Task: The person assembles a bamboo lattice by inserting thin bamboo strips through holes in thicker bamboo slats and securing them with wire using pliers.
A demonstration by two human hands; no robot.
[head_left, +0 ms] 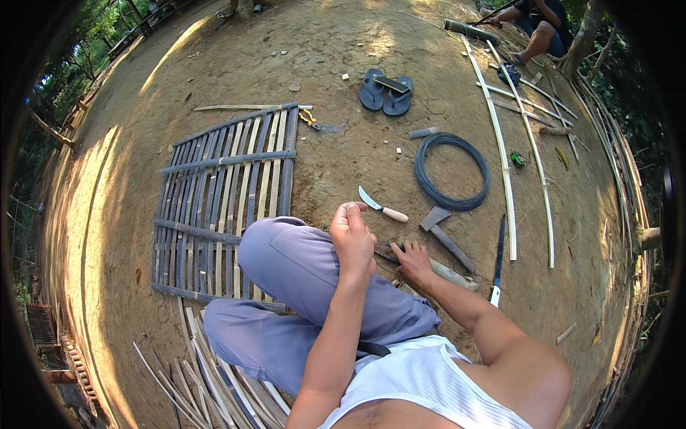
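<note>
My left hand [351, 234] is raised beside my bent knee with its fingers pinched together; anything between them is too hidden to name. My right hand [413, 263] rests low with fingers stretched out, over a piece of bamboo [454, 274] and touching a small dark thing that I cannot name. Just ahead lies a curved knife [382, 205] with a pale wooden handle. A hatchet-like tool [446, 238] is on the ground beyond my right hand, and a coil of dark wire [454, 205] lies past it. A slatted bamboo panel [236, 161] lies flat to my left.
A long blade [499, 257] with a white handle lies at the right, near long bamboo strips [493, 129]. Black sandals [371, 91] and yellow-handled pliers [307, 117] lie ahead. Loose bamboo slats [221, 386] are at lower left. Another person [544, 28] sits at far right.
</note>
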